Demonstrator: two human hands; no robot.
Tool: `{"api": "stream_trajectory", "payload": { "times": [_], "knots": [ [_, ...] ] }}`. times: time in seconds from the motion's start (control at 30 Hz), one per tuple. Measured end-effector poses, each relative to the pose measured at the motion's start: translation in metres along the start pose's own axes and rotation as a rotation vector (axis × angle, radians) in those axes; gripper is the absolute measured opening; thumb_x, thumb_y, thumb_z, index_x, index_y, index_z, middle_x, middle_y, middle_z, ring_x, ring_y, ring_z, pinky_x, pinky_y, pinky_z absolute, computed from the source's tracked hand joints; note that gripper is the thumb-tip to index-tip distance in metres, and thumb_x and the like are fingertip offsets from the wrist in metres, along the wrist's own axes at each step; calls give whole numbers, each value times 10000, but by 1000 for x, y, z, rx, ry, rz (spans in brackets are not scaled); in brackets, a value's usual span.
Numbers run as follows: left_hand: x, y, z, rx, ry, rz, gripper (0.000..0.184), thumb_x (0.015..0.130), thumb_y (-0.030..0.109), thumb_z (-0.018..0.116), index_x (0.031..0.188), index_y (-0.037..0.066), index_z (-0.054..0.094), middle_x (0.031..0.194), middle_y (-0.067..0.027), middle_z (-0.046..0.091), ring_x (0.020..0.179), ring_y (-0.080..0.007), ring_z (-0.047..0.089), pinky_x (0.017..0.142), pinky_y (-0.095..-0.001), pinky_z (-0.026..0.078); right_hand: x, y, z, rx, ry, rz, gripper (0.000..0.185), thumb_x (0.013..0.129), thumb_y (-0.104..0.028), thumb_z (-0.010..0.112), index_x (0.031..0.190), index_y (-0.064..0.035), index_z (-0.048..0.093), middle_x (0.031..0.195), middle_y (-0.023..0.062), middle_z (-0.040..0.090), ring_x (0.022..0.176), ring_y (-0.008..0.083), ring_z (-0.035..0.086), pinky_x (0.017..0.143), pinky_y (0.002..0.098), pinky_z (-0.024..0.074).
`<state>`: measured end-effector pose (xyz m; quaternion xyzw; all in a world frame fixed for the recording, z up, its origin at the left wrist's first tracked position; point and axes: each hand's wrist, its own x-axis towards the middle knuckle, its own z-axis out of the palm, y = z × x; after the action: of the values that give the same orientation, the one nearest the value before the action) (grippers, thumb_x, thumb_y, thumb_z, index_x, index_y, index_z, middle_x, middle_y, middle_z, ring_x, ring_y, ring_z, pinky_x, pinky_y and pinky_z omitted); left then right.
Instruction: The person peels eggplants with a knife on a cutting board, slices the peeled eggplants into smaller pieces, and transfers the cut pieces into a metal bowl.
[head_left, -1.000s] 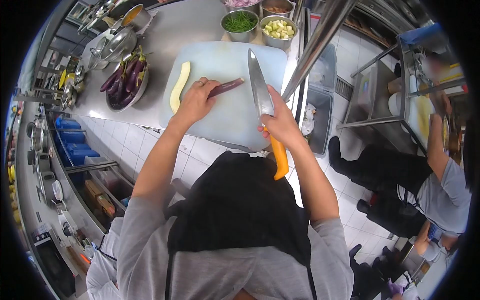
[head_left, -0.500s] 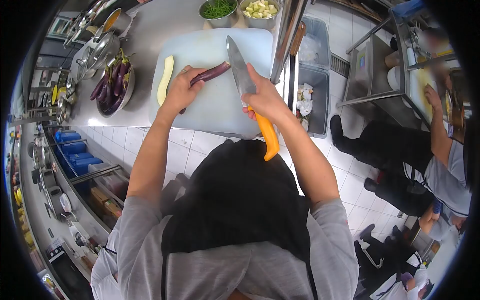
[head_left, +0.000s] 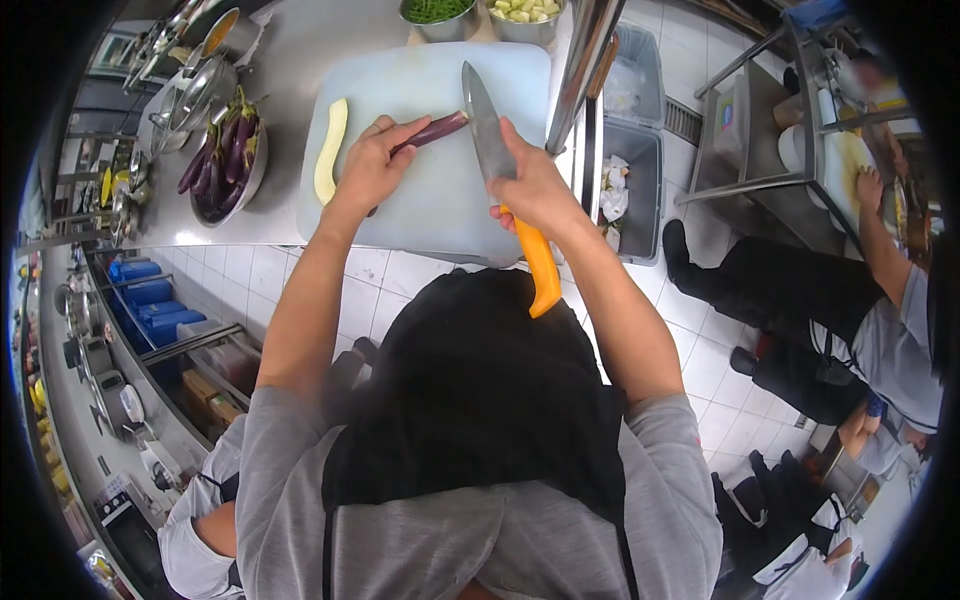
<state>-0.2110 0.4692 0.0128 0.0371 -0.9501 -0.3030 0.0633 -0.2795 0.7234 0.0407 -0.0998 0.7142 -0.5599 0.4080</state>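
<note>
My left hand (head_left: 378,165) is closed round a purple eggplant (head_left: 437,131) on the white cutting board (head_left: 420,215); the eggplant's cut end points right. Upright in my right hand (head_left: 535,180) is a large knife (head_left: 487,125) with an orange handle, its tip pointing away from me. The blade is close beside the eggplant's cut end; whether they touch is hard to tell. A pale peeled eggplant (head_left: 329,150) lies at the board's left side. Whole purple eggplants (head_left: 228,155) fill a metal bowl left of the board.
Behind the board stand metal containers of chopped greens (head_left: 438,10) and pale cubes (head_left: 525,10). A metal post (head_left: 583,75) rises at the right, beside grey bins (head_left: 635,165). Co-workers in grey shirts are at the right and lower left.
Over the last second the board and bowls have shifted up in view. The eggplant in my left hand has turned slightly, and the knife has stayed near its cut end.
</note>
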Motion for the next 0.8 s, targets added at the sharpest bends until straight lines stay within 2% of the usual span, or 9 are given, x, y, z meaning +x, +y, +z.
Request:
{"api": "stream_trajectory", "payload": {
  "times": [0.13,0.23,0.53,0.63,0.8],
  "knots": [
    [1,6,2,-47,-29,-53,478,920,29,664,1373,178,698,960,-112,589,853,-291,626,825,-398,515,-2,3,0,5,-2,0,920,876,14,574,1690,-106,164,776,120,648,564,181,621,499,343,521],
    [1,4,6,-59,-32,-26,535,902,-18,645,1401,172,681,935,-89,555,825,-229,574,793,-330,494,1,4,2,-1,1,-12,924,869,18,571,1689,-100,162,774,123,649,564,182,624,498,342,522],
    [3,3,15,-63,-23,25,542,905,-13,606,1419,151,667,922,-89,546,837,-222,579,815,-333,495,2,-3,-1,-62,33,-44,919,846,-3,590,1680,-93,216,780,125,651,579,186,641,509,335,529],
    [4,6,15,-61,-28,-16,514,897,18,609,1383,167,687,981,-145,608,924,-331,657,869,-420,522,2,-1,-3,-51,-11,-7,917,846,-4,592,1680,-92,221,780,121,649,580,187,641,512,329,527],
    [1,8,18,-84,0,-35,509,898,13,617,1383,150,687,953,-139,591,871,-313,633,834,-398,517,-3,1,0,33,-23,13,917,853,3,606,1680,-101,226,785,110,647,580,185,633,512,328,522]
  ]
}}
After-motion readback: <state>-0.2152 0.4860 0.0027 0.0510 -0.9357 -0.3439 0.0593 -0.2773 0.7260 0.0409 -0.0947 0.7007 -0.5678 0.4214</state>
